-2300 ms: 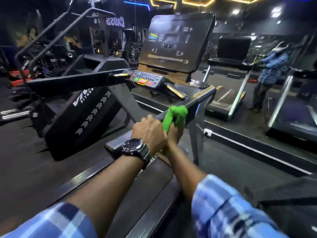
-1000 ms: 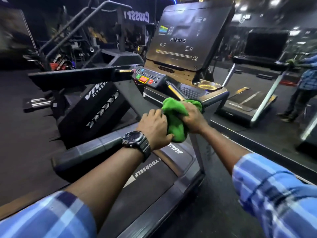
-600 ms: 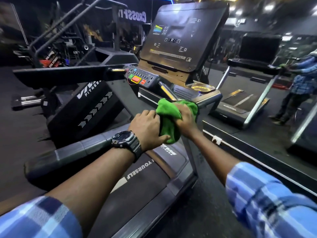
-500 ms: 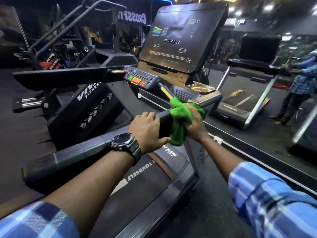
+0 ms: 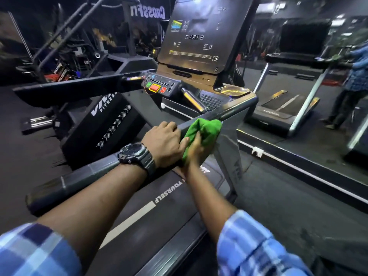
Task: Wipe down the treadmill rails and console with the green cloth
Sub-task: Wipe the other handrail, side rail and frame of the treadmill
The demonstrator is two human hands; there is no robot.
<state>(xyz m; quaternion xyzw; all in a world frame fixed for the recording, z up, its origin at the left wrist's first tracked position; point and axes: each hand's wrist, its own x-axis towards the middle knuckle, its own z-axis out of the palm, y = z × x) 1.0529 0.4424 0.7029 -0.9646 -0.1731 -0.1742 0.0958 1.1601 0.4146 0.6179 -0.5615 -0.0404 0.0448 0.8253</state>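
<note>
The green cloth [image 5: 203,134] is bunched around the treadmill's right rail [image 5: 85,174], a long dark padded bar that runs up toward the console. My right hand [image 5: 196,150] grips the cloth from below and presses it on the rail. My left hand [image 5: 165,144], with a black watch on the wrist, clasps the rail just behind the cloth. The console [image 5: 203,36] is a big dark screen at the top centre, with a button panel [image 5: 161,86] under it. The left rail [image 5: 75,88] stretches out at the left.
The treadmill belt [image 5: 151,214] lies below my arms. A black stair machine [image 5: 103,120] stands to the left. A mirror wall at the right shows another treadmill [image 5: 284,104] and a person in a blue shirt [image 5: 354,76].
My right hand has turned under the rail and slid the cloth back down toward my left hand. The left hand has kept its grip on the rail. The view has moved closer.
</note>
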